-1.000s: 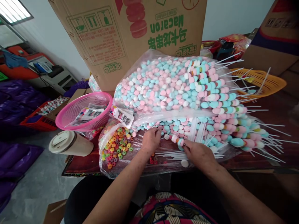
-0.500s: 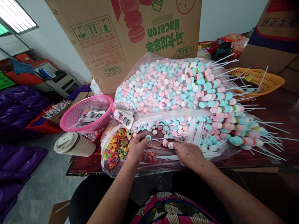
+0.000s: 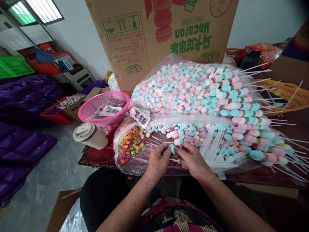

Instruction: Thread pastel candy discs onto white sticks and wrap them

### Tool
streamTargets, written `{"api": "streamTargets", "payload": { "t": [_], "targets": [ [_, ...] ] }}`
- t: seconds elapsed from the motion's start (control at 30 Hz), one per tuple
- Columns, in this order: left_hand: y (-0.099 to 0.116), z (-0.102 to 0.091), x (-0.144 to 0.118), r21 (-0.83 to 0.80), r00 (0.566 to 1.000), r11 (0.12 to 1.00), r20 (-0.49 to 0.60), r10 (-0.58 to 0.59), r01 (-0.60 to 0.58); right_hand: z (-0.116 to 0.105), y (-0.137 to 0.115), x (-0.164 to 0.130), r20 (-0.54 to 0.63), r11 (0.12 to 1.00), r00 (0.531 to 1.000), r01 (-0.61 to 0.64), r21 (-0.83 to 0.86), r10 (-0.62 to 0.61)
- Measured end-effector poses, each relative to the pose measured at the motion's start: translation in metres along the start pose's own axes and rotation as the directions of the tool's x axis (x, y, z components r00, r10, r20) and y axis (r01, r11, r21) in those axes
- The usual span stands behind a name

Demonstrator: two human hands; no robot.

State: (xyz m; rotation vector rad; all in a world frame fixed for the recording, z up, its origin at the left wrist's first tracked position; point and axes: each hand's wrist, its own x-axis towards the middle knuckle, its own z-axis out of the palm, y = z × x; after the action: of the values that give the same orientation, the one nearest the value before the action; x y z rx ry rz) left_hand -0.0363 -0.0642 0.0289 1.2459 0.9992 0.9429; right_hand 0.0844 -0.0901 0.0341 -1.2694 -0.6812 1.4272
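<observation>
Both hands, left (image 3: pixel 158 160) and right (image 3: pixel 190 158), now together, seemingly pinching one candy skewer (image 3: pixel 174 139).

Both hands have come off the plastic sheet and met in front of the person's body. The left hand (image 3: pixel 158 161), which half a second ago held a blue candy disc (image 3: pixel 173 149) out by the ring sweets, now presses it against the skewer (image 3: pixel 174 137). The right hand (image 3: pixel 190 159) has tipped that skewer upright, its stacked candies now standing above the fingertips
</observation>
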Motion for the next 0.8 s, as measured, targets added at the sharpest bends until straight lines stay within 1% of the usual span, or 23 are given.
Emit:
{"api": "streamTargets", "payload": {
  "t": [0.1, 0.17, 0.23, 0.27, 0.3, 0.33, 0.37, 0.4, 0.47, 0.53, 0.63, 0.7, 0.8],
  "targets": [
    [0.000, -0.004, -0.004, -0.117, 0.992, 0.992, 0.117, -0.039, 0.053, 0.005, 0.003, 0.000, 0.012, 0.996, 0.999, -0.048, 0.074, 0.047],
    [-0.001, -0.006, -0.003, -0.196, 0.989, 0.976, 0.129, -0.068, 0.093, 0.004, 0.002, 0.000, 0.047, 0.996, 0.997, -0.061, 0.071, 0.057],
    [-0.002, -0.009, 0.001, -0.235, 0.988, 0.961, 0.094, -0.124, 0.143, -0.002, -0.002, -0.003, 0.085, 0.999, 0.996, -0.027, -0.024, 0.029],
    [-0.003, -0.010, 0.002, -0.244, 0.986, 0.956, 0.058, -0.155, 0.165, -0.007, -0.004, -0.006, 0.099, 0.992, 0.995, 0.014, -0.126, -0.002],
    [-0.003, -0.012, 0.004, -0.245, 0.983, 0.953, 0.013, -0.181, 0.179, -0.013, -0.006, -0.010, 0.107, 0.963, 0.993, 0.071, -0.261, -0.044],
    [-0.004, -0.014, 0.005, -0.238, 0.980, 0.954, -0.036, -0.196, 0.182, -0.020, -0.009, -0.015, 0.115, 0.900, 0.989, 0.132, -0.414, -0.092],
    [-0.005, -0.016, 0.006, -0.225, 0.977, 0.959, -0.081, -0.197, 0.174, -0.027, -0.010, -0.020, 0.132, 0.804, 0.981, 0.190, -0.564, -0.140],
    [-0.007, -0.018, 0.007, -0.208, 0.975, 0.965, -0.121, -0.188, 0.160, -0.033, -0.011, -0.025, 0.157, 0.686, 0.971, 0.240, -0.688, -0.181],
    [-0.011, -0.021, 0.009, -0.164, 0.975, 0.978, -0.157, -0.159, 0.133, -0.041, -0.009, -0.035, 0.203, 0.459, 0.955, 0.282, -0.842, -0.215],
    [-0.016, -0.022, 0.010, -0.103, 0.977, 0.990, -0.179, -0.117, 0.100, -0.044, -0.006, -0.041, 0.210, 0.285, 0.957, 0.261, -0.922, -0.199],
    [-0.020, -0.023, 0.009, 0.064, 0.980, 0.997, -0.197, -0.020, 0.033, -0.040, -0.006, -0.043, 0.194, 0.086, 0.971, 0.208, -0.974, -0.142],
    [-0.021, -0.025, 0.006, 0.241, 0.981, 0.970, -0.183, 0.069, -0.024, -0.036, -0.011, -0.043, 0.194, -0.013, 0.976, 0.194, -0.981, -0.102],
    [-0.021, -0.028, 0.001, 0.499, 0.971, 0.861, -0.140, 0.194, -0.100, -0.027, -0.021, -0.045, 0.173, -0.121, 0.983, 0.166, -0.979, -0.054]
  ]
}}
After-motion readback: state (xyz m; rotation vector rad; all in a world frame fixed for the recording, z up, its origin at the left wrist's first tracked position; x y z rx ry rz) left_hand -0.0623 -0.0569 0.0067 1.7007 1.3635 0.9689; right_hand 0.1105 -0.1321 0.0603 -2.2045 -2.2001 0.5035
